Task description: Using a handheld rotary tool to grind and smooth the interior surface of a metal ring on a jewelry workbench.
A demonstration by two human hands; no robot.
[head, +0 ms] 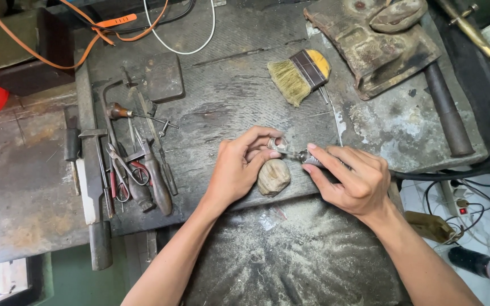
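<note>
Over the worn wooden peg (273, 177) at the front edge of the dark tabletop (228, 96), the left hand (236, 170) pinches a small silver ring (278, 145) between thumb and forefinger, the other fingers curled loosely above the peg. The ring looks light, stiff and smooth (the sort of thing that slips if the pinch slackens), so holding it by its outer band, as now, seems the sound place to hold it, with the peg just beneath for bracing.

The right hand (355, 178) comes in from the right, wrist low, fingers closed narrow around a slim metal-handled tool (307, 157) held much like a pen; its tip meets the ring. The tool seems rigid and light, easy to steer from near the front of the handle. Both forearms run up from the lower edge of the view and converge on the peg.

To the left lies a row of pliers and files (134, 173). A yellow-handled bristle brush (300, 73) rests further back, and a hammer (448, 110) lies on the pale block to the right. Orange cable (86, 48) loops across the far corner, and fine dust covers the leather apron (290, 255) below.
</note>
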